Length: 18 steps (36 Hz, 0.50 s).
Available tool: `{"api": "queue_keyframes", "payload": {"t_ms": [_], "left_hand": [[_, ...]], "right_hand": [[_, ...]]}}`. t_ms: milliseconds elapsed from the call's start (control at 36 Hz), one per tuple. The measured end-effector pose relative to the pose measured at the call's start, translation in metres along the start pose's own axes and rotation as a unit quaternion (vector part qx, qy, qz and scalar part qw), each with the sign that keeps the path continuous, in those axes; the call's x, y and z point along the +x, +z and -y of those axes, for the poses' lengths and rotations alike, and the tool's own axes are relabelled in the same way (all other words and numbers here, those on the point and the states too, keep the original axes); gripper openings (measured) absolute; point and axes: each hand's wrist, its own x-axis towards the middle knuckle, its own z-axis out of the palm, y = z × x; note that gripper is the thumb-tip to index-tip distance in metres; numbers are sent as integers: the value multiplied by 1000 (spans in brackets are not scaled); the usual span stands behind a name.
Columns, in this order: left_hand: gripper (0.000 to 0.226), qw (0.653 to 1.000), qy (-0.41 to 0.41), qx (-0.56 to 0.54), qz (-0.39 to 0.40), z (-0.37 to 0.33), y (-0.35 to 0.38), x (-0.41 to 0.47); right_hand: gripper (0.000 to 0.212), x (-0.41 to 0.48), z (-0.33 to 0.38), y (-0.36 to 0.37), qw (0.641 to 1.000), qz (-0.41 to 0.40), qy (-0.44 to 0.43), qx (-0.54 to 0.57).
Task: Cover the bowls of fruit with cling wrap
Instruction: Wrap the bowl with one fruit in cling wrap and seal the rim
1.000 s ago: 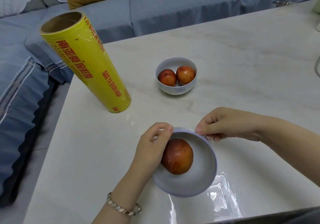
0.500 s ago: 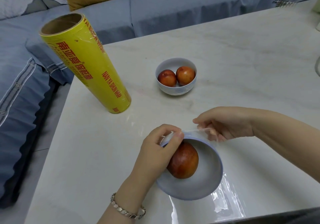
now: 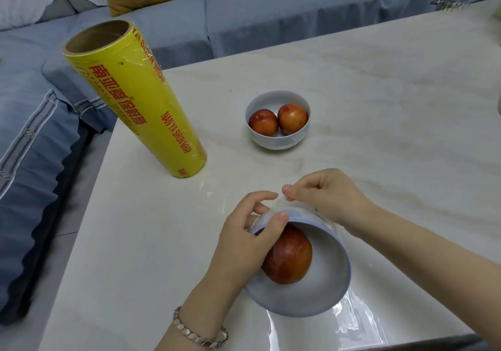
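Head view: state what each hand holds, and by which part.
Left hand grips the near bowl by its far rim, thumb inside. Right hand pinches the cling wrap edge at that rim.

Smooth, glossy marble-look desk [image 3: 379, 101]. Glazed, shiny near bowl [image 3: 320, 293] and far bowl [image 3: 279, 143]. Clear, glossy, wrinkled film [image 3: 360, 323]. Shiny plastic-wrapped roll [image 3: 141, 101], matt cardboard core [image 3: 97, 38]. Metal bracelet [image 3: 200, 334]. Matt cloth sofa [image 3: 271, 11].

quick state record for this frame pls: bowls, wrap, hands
near bowl: tilted toward camera, one fruit inside, not yet covered
left hand: grips its rim, thumb inside
right hand: pinches cling wrap sheet at far rim
cling wrap sheet: under near bowl, spread on table
far bowl: upright, two fruits, uncovered
roll: upright on table, left side
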Motion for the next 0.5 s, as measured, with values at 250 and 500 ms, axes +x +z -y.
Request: {"api": "queue_keyframes", "payload": {"t_ms": [250, 500], "left_hand": [[23, 999, 41, -13, 8, 3, 1, 1], [27, 999, 31, 38, -15, 2, 4, 4]], "right_hand": [[24, 2, 0, -1, 993, 32, 39, -107], [28, 10, -8, -12, 975, 26, 65, -210]]}}
